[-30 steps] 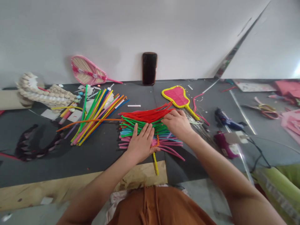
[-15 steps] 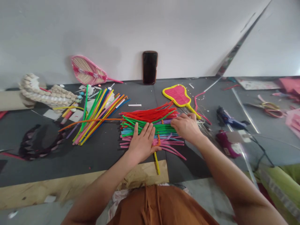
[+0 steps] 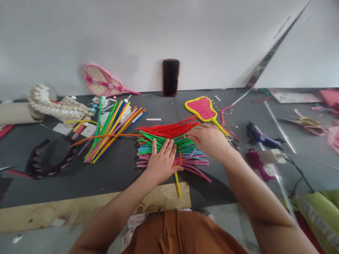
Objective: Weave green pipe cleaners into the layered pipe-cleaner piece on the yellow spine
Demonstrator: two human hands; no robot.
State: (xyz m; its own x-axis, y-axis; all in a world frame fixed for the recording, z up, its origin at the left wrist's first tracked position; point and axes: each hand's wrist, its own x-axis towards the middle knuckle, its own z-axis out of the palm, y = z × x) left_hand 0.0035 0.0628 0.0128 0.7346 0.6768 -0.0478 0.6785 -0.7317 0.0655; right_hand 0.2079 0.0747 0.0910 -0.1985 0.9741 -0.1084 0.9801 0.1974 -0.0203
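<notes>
In front of me lies a row of pipe cleaners in bands of colour: red pipe cleaners (image 3: 169, 129) at the back, green pipe cleaners (image 3: 144, 138) in the middle, then blue and pink pipe cleaners (image 3: 194, 162) nearer me. Flat on the green and blue bands rests my left hand (image 3: 162, 160), fingers spread. My right hand (image 3: 208, 139) is bent over the right side of the green band, its fingertips closed on green stems there. An orange pipe cleaner (image 3: 111, 135) sticks out leftward, and a yellow stem (image 3: 178, 187) points toward me from under the row.
Loose pipe cleaners (image 3: 106, 141) fan out at left, near a dark headband (image 3: 39, 165). A pink fan with a yellow rim (image 3: 201, 108) lies behind my right hand. A phone (image 3: 171, 78) leans on the wall. Glue guns (image 3: 261, 164) and scissors (image 3: 307, 123) are at right.
My right hand has shifted left and slightly back over the green pipe cleaners, whose right ends it now covers. My left hand stays pressed in the same place.
</notes>
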